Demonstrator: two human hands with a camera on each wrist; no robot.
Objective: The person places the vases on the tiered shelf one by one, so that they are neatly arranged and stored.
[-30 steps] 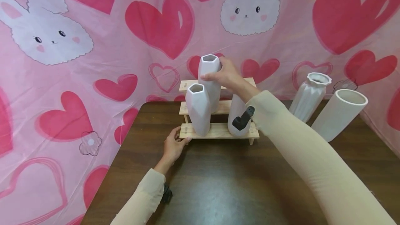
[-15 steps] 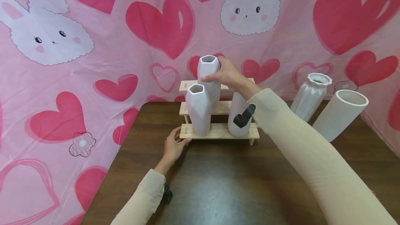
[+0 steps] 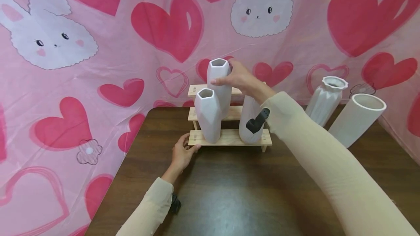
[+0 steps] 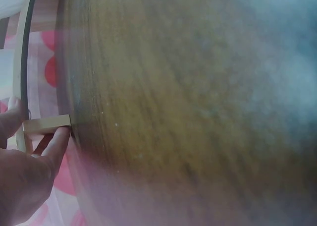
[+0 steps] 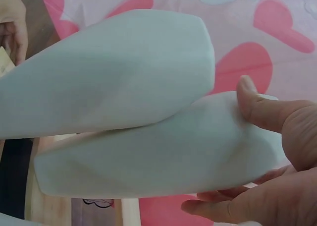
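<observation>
The right hand (image 3: pixel 241 77) grips the far faceted vase (image 3: pixel 224 97) near its rim — vase upright, base at the middle shelf (image 3: pixel 235 113), left side. The left hand (image 3: pixel 181 154) clasps the wooden stand (image 3: pixel 230 138) at its near-left corner — near faceted vase (image 3: pixel 209 117) standing just right.

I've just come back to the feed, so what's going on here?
A person's right hand grips a white faceted vase near its rim, at the middle step of a three-tier wooden stand. The left hand holds the left end of the bottom step. That step carries another faceted vase and a partly hidden white vase. A ribbed vase and a cylindrical vase are on the table to the right.
</observation>
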